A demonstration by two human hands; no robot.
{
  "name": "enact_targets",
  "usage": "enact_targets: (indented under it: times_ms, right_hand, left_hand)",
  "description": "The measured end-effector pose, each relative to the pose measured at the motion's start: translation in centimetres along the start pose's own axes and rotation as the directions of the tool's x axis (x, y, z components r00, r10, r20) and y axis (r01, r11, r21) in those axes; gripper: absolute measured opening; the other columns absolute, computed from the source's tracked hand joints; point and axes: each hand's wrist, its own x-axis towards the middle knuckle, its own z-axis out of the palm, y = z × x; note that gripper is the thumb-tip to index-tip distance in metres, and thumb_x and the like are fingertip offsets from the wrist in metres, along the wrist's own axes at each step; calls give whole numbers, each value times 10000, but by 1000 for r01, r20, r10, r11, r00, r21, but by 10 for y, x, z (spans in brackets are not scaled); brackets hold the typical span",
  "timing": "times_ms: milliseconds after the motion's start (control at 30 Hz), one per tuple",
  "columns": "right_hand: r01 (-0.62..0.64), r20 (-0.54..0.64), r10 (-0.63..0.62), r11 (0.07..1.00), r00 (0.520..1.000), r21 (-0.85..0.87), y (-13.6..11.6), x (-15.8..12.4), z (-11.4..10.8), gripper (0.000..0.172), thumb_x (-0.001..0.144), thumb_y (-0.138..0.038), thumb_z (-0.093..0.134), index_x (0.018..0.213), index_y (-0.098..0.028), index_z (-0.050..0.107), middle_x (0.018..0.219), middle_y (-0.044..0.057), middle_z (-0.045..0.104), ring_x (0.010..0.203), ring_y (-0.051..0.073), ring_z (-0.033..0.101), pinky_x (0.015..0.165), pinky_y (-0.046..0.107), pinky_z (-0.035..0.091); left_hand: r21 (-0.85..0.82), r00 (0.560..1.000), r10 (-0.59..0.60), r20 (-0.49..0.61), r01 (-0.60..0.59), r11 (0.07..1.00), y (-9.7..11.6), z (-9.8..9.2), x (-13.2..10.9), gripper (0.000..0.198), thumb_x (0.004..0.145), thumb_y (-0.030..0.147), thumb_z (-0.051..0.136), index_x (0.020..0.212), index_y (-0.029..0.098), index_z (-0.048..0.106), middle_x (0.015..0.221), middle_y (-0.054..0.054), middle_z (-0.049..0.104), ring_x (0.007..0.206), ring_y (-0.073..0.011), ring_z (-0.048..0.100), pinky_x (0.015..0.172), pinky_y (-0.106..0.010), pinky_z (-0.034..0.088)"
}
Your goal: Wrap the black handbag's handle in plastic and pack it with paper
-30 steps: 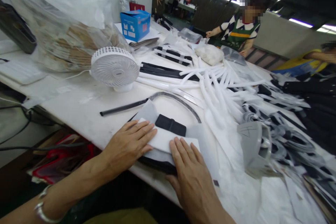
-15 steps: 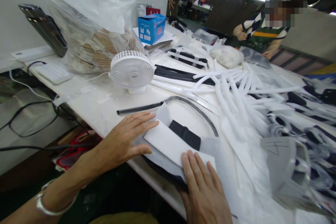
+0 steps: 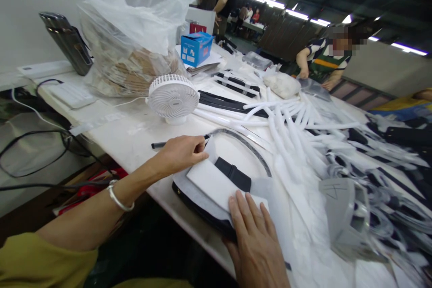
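A black bag (image 3: 199,214) lies at the table's front edge, with a thin white sheet (image 3: 270,195) spread over it. On the sheet rests a white foam pad (image 3: 211,183), beside a black strap piece (image 3: 233,173). My left hand (image 3: 184,155) is closed at the sheet's far left corner, its fingertips partly hidden. Flat across the pad's right end lies my right hand (image 3: 254,234), fingers stretched out, thumb tucked below the bag's edge. A curved handle wrapped in clear film (image 3: 249,144) arches behind the pad.
A white fan (image 3: 173,99) stands behind my left hand, near a large plastic bag (image 3: 135,63) and a blue box (image 3: 196,49). White foam tubes (image 3: 286,130) and a grey bin (image 3: 344,216) are to the right. A co-worker (image 3: 324,60) sits across the table.
My left hand has gone from spread fingers at the pad's left end to a closed grip at the sheet's corner. My right hand stays flat on the pad. The view has shifted slightly.
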Motion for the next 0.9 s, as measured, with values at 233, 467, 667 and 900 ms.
enact_targets:
  times_ms: [233, 467, 667, 900]
  right_hand:
    - [15, -6, -15, 1000, 1000, 12, -6, 6, 4, 807, 695, 14, 487, 1467, -162, 331, 1550, 140, 345, 1425, 322, 322, 1120, 540, 379]
    - [35, -30, -33, 998, 999, 56, 1, 4, 12, 763, 638, 6, 479, 1384, -138, 413, 1496, 160, 427, 1362, 319, 425, 1094, 517, 421]
    - [65, -171, -56, 997, 984, 44, 2, 2, 23, 763, 631, 26, 421, 1368, -169, 445, 1433, 143, 507, 1317, 300, 480, 1043, 497, 456]
    - [179, -281, -184, 983, 942, -45, 24, 0, 51, 761, 696, -84, 513, 1437, -179, 369, 1324, 135, 613, 1184, 311, 599, 958, 460, 506]
  left_hand:
    - [66, 986, -1, 166, -10, 998, -9, 6, 27, 260, 839, 417, 543, 722, 194, 608, 722, -11, 658, 695, -179, 605, 571, -239, 334]
    - [111, 998, -48, 43, 42, 993, -12, 19, 24, 173, 870, 354, 568, 871, 196, 638, 855, -47, 699, 800, -234, 650, 664, -294, 435]
    - [235, 794, 578, -189, -535, 811, 44, 0, -23, 357, 939, 306, 561, 1266, 164, 532, 1382, -108, 550, 1343, -246, 427, 1114, -392, 301]
    - [311, 647, 761, 42, -733, 606, 36, 73, -72, 592, 883, 365, 595, 1353, 37, 447, 1355, -196, 564, 1239, -266, 537, 1050, -375, 398]
